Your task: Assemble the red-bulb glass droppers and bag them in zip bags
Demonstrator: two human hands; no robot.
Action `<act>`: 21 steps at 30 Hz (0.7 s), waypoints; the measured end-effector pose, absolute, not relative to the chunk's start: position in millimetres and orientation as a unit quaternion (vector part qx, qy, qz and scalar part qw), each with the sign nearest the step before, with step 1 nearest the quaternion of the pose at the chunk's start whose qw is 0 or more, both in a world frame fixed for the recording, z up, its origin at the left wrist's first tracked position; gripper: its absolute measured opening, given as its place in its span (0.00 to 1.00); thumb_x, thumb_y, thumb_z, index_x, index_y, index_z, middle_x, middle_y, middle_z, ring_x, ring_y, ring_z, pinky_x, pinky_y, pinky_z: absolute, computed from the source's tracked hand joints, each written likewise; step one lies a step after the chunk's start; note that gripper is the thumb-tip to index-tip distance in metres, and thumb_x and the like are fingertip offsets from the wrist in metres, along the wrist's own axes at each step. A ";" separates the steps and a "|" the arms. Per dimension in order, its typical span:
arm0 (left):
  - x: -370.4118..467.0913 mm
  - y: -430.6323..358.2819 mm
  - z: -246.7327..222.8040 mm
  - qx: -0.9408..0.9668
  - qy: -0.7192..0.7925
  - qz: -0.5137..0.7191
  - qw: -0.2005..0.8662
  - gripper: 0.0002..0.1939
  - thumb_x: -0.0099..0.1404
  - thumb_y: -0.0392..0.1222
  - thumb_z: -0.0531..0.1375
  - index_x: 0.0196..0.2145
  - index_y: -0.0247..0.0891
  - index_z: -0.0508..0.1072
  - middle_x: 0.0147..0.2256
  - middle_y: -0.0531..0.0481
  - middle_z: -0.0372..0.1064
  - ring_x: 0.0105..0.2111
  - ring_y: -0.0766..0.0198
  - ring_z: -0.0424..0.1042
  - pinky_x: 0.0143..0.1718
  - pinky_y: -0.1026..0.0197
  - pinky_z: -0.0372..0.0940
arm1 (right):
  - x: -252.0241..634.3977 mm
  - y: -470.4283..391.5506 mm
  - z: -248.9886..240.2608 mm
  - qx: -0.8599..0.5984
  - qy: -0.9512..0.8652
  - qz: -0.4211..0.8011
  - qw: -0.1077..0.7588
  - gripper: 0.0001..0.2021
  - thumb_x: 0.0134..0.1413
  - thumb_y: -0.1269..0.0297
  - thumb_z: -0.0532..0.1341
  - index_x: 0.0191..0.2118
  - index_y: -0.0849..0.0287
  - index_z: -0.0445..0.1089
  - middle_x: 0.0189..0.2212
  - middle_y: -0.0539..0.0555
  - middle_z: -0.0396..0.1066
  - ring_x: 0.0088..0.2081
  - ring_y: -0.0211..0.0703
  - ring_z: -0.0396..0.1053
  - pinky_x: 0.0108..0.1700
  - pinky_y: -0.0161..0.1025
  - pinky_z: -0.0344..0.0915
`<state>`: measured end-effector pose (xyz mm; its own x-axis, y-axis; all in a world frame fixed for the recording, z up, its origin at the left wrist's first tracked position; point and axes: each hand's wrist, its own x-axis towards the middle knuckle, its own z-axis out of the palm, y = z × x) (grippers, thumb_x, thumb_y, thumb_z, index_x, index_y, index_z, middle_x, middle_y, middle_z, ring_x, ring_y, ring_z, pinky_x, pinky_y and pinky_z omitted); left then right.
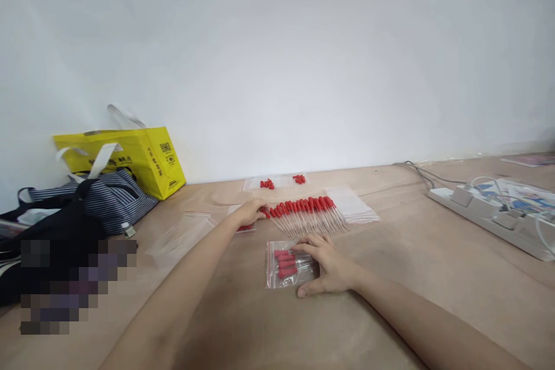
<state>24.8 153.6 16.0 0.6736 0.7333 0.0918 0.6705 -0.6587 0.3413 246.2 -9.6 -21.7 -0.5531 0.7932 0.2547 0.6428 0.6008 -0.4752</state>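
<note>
Glass droppers [310, 218] with red rubber bulbs lie side by side in a row on the table, bulbs toward the wall. My left hand [252, 212] is at the row's left end, its fingers closing on the red bulb of a dropper; the fingertips are partly hidden. Below that hand lies a small clear bag [247, 228] with red bulbs inside, mostly covered. Nearer to me is a zip bag [272, 266] holding several red-bulbed droppers. Over its right side rests my right hand [327, 266], fingers spread and thumb at the lower edge.
Behind the row, more droppers with red bulbs [267, 184] lie on clear plastic. Flat empty bags [353, 205] are stacked at right, others [186, 234] at left. A yellow bag [151, 162], striped bag [115, 199] and power strip [489, 222] with cables flank the area.
</note>
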 end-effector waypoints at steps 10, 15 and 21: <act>-63.3 66.0 31.1 0.879 0.416 0.206 0.107 0.11 0.59 0.43 0.51 0.33 0.38 0.71 0.33 0.50 0.69 0.34 0.63 0.66 0.36 0.63 0.61 | 245.3 -11.0 -21.4 -0.418 -0.861 0.170 0.235 0.38 0.31 0.44 0.63 0.52 0.55 0.60 0.48 0.57 0.59 0.49 0.51 0.55 0.52 0.48 0.48; -73.9 23.1 12.5 0.861 0.443 0.218 0.119 0.11 0.60 0.42 0.51 0.33 0.41 0.73 0.32 0.51 0.69 0.33 0.64 0.68 0.36 0.64 0.62 | 244.0 -12.6 -20.4 -0.425 -0.858 0.177 0.229 0.39 0.31 0.42 0.63 0.52 0.55 0.60 0.48 0.57 0.59 0.50 0.50 0.55 0.51 0.47 0.49; -57.6 15.2 5.8 0.867 0.422 0.229 0.133 0.10 0.60 0.41 0.52 0.33 0.41 0.73 0.31 0.52 0.69 0.32 0.65 0.68 0.34 0.65 0.63 | 243.6 -14.2 -19.3 -0.430 -0.854 0.177 0.233 0.38 0.31 0.42 0.63 0.51 0.56 0.60 0.49 0.57 0.58 0.50 0.51 0.54 0.52 0.47 0.48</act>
<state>-57.6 15.2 5.8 0.5391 0.7927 0.2846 0.6704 -0.6084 0.4248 243.6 -14.2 -19.3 -0.5211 0.8177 0.2447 0.6525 0.5665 -0.5033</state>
